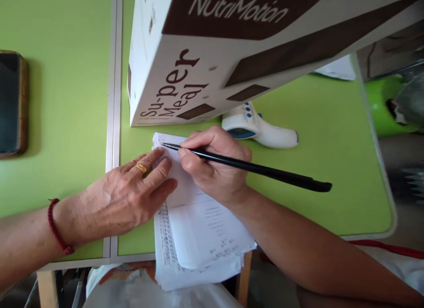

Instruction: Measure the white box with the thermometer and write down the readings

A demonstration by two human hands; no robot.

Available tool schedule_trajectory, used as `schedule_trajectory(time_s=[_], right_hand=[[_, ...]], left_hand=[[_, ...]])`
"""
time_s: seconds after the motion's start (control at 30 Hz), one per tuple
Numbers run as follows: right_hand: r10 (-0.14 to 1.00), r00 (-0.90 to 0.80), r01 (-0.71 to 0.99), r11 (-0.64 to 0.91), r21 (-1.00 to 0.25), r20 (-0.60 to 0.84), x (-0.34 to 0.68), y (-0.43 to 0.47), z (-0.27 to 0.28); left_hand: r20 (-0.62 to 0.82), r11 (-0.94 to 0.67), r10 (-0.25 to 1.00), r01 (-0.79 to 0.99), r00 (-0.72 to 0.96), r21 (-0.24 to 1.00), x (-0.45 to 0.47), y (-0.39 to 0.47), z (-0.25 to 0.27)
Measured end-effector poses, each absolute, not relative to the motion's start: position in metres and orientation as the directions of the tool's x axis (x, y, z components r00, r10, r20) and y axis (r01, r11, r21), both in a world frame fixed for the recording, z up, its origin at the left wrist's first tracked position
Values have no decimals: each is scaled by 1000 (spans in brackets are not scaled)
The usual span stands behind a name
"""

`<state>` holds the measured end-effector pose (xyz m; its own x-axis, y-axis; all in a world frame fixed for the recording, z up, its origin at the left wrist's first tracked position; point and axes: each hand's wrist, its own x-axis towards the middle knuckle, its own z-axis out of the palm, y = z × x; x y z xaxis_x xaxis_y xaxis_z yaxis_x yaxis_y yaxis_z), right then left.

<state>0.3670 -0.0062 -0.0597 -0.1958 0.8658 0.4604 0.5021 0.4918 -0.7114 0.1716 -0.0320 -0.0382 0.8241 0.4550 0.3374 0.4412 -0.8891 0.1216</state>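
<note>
Between thumb and fingers, my right hand (217, 164) grips a long black pen (251, 167). The pen's tip meets the upper end of a stack of white paper sheets (195, 237), close to some small handwriting. My left hand (132, 193), with a gold ring (140, 167) and a red cord bracelet (54, 224), lies with fingers stretched out over the left edge of the sheets. Handwritten lines show on the lower sheets, and the stack hangs over the table's near edge.
A large white and brown carton (212, 78) stands right behind the papers. Beside my right hand lies a white infrared thermometer (265, 127). A phone in a brown case (13, 105) is at the far left of the green table (73, 122). A green bin (386, 105) is beyond the right edge.
</note>
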Motion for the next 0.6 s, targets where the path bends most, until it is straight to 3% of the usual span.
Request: schedule_trajectory(time_s=[0.4,0.6], right_hand=[[864,-188,475,496,-727,466,364,-6,-59],[825,-228,497,556,-667,517,364,-4,-60]], left_hand=[[334,-889,455,440,825,126,172,-33,-38],[326,-891,451,441,831,108,172,-33,-36]])
